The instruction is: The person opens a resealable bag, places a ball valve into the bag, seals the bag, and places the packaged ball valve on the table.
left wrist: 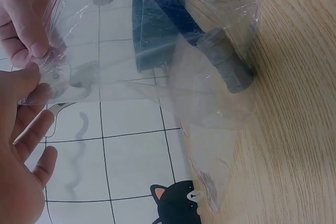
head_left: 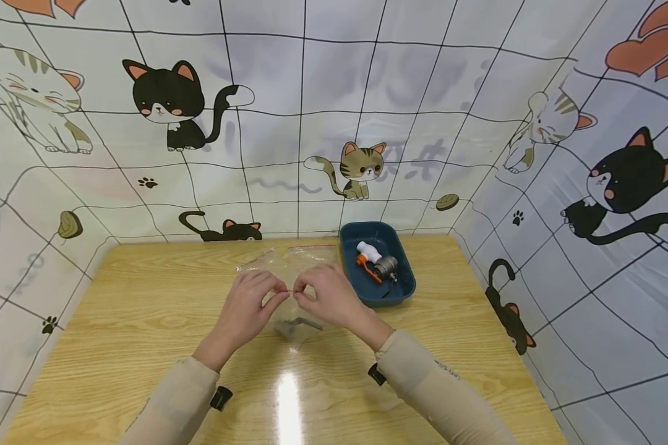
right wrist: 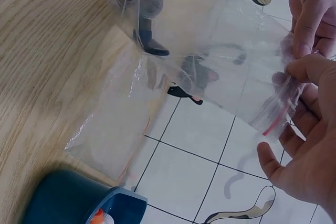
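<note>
Both hands hold up a clear zip bag [left wrist: 126, 72] by its top edge, above the table. My left hand [head_left: 247, 306] pinches the red-lined mouth between thumb and forefinger. Close beside it, my right hand [head_left: 331, 296] pinches the same edge, the two sets of fingertips almost meeting. Low in the bag sits an object with a grey cylindrical end [left wrist: 226, 61] and a dark, flat arm [left wrist: 173, 9]; its exact kind cannot be told. Whether the bag's mouth is sealed under the fingers is hard to see.
Right of the hands stands a dark blue bin [head_left: 406, 290] with a white piece [head_left: 369, 251], an orange piece [head_left: 369, 270] and a grey metal cylinder [head_left: 386, 266]. More clear bag plastic [right wrist: 110, 119] lies flat at the wooden table's [head_left: 145, 296] back edge, before a cat-print curtain [head_left: 267, 74].
</note>
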Tool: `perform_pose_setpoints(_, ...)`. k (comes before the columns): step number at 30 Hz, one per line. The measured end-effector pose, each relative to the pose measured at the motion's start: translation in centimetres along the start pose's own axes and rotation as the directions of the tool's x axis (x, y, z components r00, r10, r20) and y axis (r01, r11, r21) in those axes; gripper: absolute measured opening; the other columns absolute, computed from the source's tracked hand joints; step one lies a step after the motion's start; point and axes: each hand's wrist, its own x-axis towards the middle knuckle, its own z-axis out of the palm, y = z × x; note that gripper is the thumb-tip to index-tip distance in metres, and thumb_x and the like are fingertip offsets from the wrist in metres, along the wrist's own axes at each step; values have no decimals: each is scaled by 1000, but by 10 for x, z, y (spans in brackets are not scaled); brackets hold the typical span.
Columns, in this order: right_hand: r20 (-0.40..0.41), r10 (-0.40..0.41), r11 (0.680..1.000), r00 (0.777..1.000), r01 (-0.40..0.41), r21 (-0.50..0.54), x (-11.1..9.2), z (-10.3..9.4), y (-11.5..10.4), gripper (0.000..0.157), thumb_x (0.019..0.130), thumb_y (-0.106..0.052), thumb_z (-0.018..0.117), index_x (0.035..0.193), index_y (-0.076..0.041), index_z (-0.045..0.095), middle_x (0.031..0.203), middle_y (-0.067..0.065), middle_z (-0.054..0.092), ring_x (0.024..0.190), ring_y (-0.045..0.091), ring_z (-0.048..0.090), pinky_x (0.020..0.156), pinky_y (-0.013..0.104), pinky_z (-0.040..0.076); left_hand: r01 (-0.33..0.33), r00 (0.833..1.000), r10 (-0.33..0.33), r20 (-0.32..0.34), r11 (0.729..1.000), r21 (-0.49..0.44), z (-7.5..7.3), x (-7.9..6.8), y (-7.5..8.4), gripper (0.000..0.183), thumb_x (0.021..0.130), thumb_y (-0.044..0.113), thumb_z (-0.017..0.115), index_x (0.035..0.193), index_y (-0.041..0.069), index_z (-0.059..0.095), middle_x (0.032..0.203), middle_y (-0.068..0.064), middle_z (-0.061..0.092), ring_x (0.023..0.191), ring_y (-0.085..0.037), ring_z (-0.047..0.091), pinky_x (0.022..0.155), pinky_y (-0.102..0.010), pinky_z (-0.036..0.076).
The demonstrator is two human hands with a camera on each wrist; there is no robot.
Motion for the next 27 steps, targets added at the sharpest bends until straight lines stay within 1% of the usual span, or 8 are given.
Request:
perform_pose_setpoints(4, 23, 15, 1000, 1000, -15, 2, 0, -2, 1, 6, 90, -26, 68, 85, -26, 70, 87, -14, 71, 91, 11, 63, 98, 44, 45, -8, 1000, 8, -9, 1000, 22, 0, 1, 0, 9, 85, 23, 75, 83, 20, 67, 82, 8, 68, 93, -15, 62, 91, -42, 42)
perform_pose_setpoints(10, 72, 64, 997, 995, -67, 39, -4, -6, 6, 5, 91, -29, 69, 86, -27, 69, 88, -14, 70, 93, 13, 63, 97, 45, 43, -15, 1000, 16, -25, 1000, 24, 0, 0, 0, 9, 84, 23, 76, 83, 20, 67, 83, 8, 68, 93, -16, 62, 88, -40, 40)
perform_pose_setpoints(16, 90, 59, 997, 994, -63, 45, -5, -7, 10, 6, 91, -27, 68, 85, -26, 68, 88, -13, 70, 91, 12, 62, 95, 45, 43, 1, 1000, -1, -30, 1000, 18, 0, 0, 0, 10, 83, 23, 77, 82, 21, 67, 83, 8, 69, 94, -18, 61, 86, -40, 40)
perform_pose_setpoints(22, 91, 62, 998, 994, -64, 17, -6, -8, 12, 7, 91, -27, 67, 84, -27, 68, 88, -14, 70, 91, 9, 61, 95, 45, 44, 26, 999, -25, -23, 1000, 16, -1, 0, 0, 10, 82, 22, 77, 82, 21, 68, 84, 7, 69, 95, -20, 62, 91, -43, 41)
perform_pose_setpoints(27, 78, 68, 998, 995, -68, 6, -9, -9, 15, 8, 90, -25, 67, 83, -27, 68, 86, -14, 69, 89, 9, 62, 94, 44, 44, 49, 999, -49, -16, 999, 12, -3, 0, 0, 9, 83, 21, 77, 83, 20, 68, 85, 6, 69, 98, -22, 61, 100, -52, 40)
